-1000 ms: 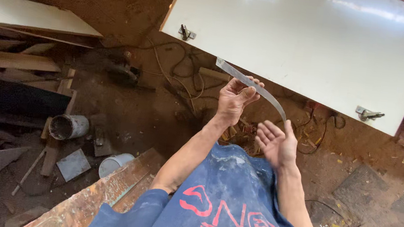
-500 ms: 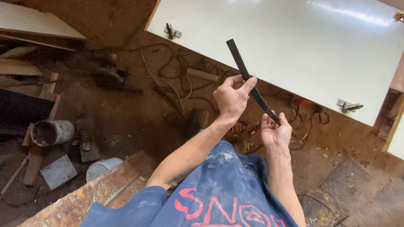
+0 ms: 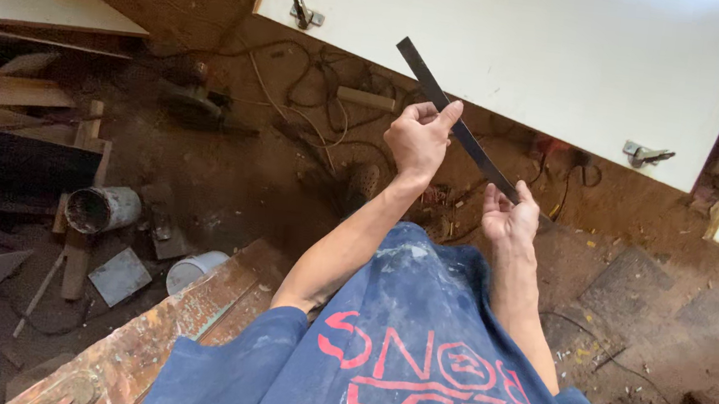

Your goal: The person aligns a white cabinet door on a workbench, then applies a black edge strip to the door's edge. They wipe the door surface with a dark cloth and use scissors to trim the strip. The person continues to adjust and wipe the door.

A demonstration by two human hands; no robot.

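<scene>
Since a moment ago the dark strip has tipped a little steeper, and both my hands have stayed on it.

From frame centre, my left hand point(image 3: 420, 139) pinches the thin dark strip point(image 3: 455, 119) near its middle; its long axis runs from upper left, over the white panel point(image 3: 526, 59), down to lower right, where my right hand point(image 3: 509, 218) cups the lower end, fingers loosely curled. Left hand sits higher.

**Bright panel, dim floor**

You get hard daylight on the white panel point(image 3: 526, 59) beyond your grip, blown out to glare along its top edge. The dirt floor point(image 3: 228, 179) left of your grip sits in dull shadow, detail muddy. Your forearms are evenly lit and sharp. Straight lines bow slightly towards the frame edges.
</scene>
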